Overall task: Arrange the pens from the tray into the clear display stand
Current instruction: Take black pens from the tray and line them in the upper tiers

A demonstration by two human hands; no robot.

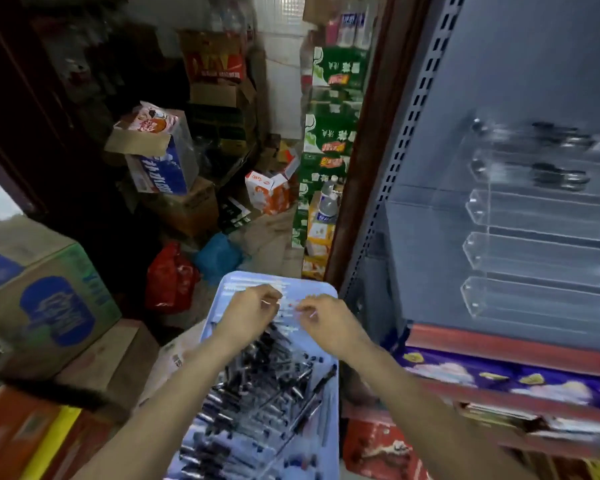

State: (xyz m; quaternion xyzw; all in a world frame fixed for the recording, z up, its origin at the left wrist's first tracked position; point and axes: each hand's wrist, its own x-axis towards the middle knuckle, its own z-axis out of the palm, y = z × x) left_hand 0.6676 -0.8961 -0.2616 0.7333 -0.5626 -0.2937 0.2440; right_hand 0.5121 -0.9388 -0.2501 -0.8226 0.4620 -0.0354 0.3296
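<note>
A pale blue tray (326,296) lies low in the middle, filled with several black-capped clear pens (264,386). Both hands hover over its far end. My left hand (246,313) has curled fingers that seem to pinch a thin pen near the tray's far part. My right hand (326,320) is also curled, and a thin pale pen tip shows at its fingers. Motion blur hides the exact grip. The clear display stand (492,244) with tiered troughs sits on the grey shelf at the right; its top two troughs hold a few dark pens (558,174).
The shelf (430,258) has a red front edge and a perforated upright (395,161). Cardboard boxes (39,299) crowd the left. Red (170,275) and blue bags lie on the floor beyond the tray. Green drink cartons (326,140) are stacked behind.
</note>
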